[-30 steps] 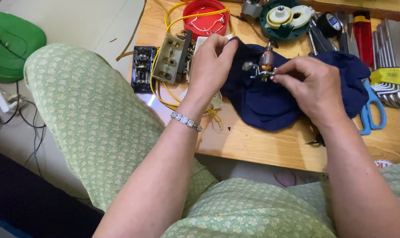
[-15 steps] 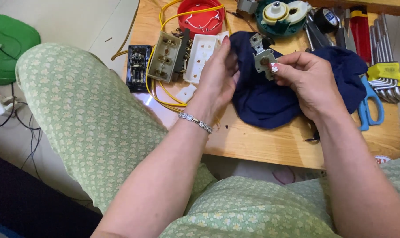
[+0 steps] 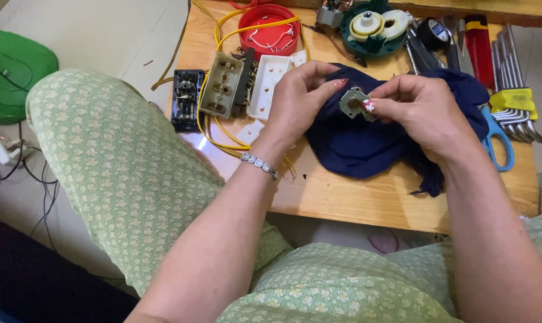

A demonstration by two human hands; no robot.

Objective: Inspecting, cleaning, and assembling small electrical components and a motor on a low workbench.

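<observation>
Turned since half a second ago, the small metal part (image 3: 353, 103) now shows its flat grey face with a brown centre, where earlier a spindle end showed. Both hands pinch it above the navy cloth (image 3: 366, 146) on the wooden table (image 3: 342, 197): right hand (image 3: 423, 113) by thumb and fingers, left hand (image 3: 298, 98) steadying its edge. Judging by this, it is best kept low over the cloth so anything dropped lands softly. Otherwise little differs: the switch block (image 3: 223, 90) lies where it was.
</observation>
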